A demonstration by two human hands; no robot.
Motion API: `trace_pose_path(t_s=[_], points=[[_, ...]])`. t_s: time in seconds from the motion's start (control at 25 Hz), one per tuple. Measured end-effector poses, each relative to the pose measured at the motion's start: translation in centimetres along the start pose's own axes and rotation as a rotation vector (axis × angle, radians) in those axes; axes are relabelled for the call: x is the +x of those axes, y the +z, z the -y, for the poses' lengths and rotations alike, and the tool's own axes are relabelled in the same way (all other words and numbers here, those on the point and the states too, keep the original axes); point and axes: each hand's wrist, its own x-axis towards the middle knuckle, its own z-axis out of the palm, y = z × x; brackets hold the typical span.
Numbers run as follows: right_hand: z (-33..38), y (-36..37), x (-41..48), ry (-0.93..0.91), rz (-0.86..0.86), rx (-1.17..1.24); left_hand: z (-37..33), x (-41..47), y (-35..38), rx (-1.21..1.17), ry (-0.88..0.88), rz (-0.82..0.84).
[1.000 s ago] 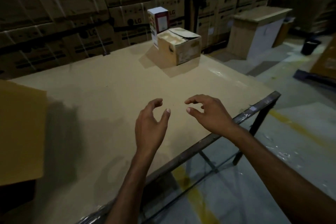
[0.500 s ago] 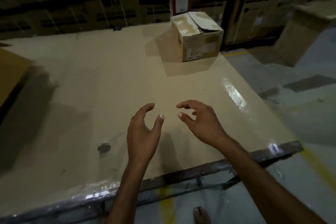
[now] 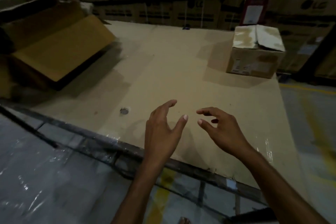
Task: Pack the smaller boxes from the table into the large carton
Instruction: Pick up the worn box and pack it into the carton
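Note:
A small brown cardboard box (image 3: 254, 54) with loosely folded top flaps sits at the far right of the table (image 3: 163, 71). Behind it stands a tall red and white box (image 3: 254, 9), upright. The large carton (image 3: 54, 45) lies at the table's left side with its broad flap spread toward me. My left hand (image 3: 163, 129) and my right hand (image 3: 221, 129) hover over the table's near edge, fingers curled and apart, both holding nothing, well short of either box.
Stacked big cartons (image 3: 163, 2) form a wall behind the table. The table's dark metal frame (image 3: 112, 151) runs along the near edge. A round hole (image 3: 124, 111) marks the tabletop. Plastic-wrapped floor (image 3: 45, 178) lies lower left, yellow floor lines (image 3: 316, 132) at right.
The view has swung left: the large carton has come into sight and the two boxes have shifted to the right. Both hands stay empty in the same pose.

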Motion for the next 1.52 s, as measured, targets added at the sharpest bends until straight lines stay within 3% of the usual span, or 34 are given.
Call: trace_pose_path(t_s=[0.2, 0.52, 0.8, 1.0, 1.16, 1.24, 1.36, 1.52], points=[[-1.7, -4.0, -4.0, -0.043, 0.101, 0.028, -3.3, -6.3, 3.4, -0.045, -0.093, -0.071], [-8.5, -15.7, -0.3, -0.119, -0.039, -0.003, -11.1, -5.2, 13.0, -0.153, -0.104, -0.113], [-23.0, -26.1, 14.2, -0.135, -0.181, -0.015, -18.1, 8.3, 30.5, -0.22, -0.105, -0.161], [-29.2, -30.4, 25.4, 0.031, -0.347, -0.033, -21.1, 22.0, 39.0, -0.274, -0.181, -0.207], [-32.0, -31.0, 32.5, 0.292, -0.181, 0.04, -18.8, 32.1, 43.2, -0.165, -0.234, -0.207], [-32.9, -30.7, 34.2, 0.29, -0.075, 0.065, -16.5, 35.7, 44.5, -0.082, -0.311, -0.175], [-34.0, -30.2, 35.1, 0.238, -0.069, 0.175, -13.9, 37.7, 46.0, -0.053, -0.387, -0.103], [-33.5, -29.8, 35.6, 0.314, -0.038, 0.244, -13.6, 36.0, 46.0, -0.103, -0.445, -0.244]])
